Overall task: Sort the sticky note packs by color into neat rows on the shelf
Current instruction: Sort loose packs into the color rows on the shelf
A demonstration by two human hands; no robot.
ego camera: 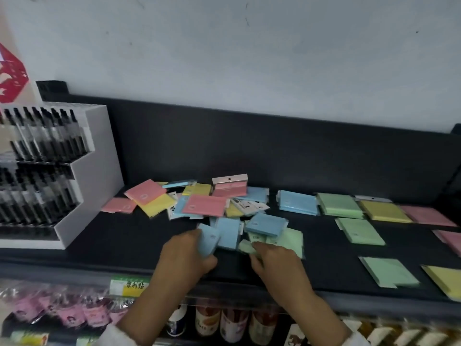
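A jumbled pile of pink, yellow, blue and green sticky note packs (199,203) lies mid-shelf on the black shelf top (124,236). My left hand (187,255) grips a blue pack (208,239) at the pile's near edge. My right hand (274,263) pinches a green pack (247,247) beside a larger green one (287,239). To the right, sorted packs sit in rows: blue (298,203), green (340,205), yellow (384,211) and pink (426,215), with more green packs (360,231) in front.
A white stepped pen display (82,176) stands at the left of the shelf. The dark back panel (249,146) runs behind the pile. Below the front edge hang a price label (129,287), pink packets and bottles. More yellow (446,278) and pink packs lie at far right.
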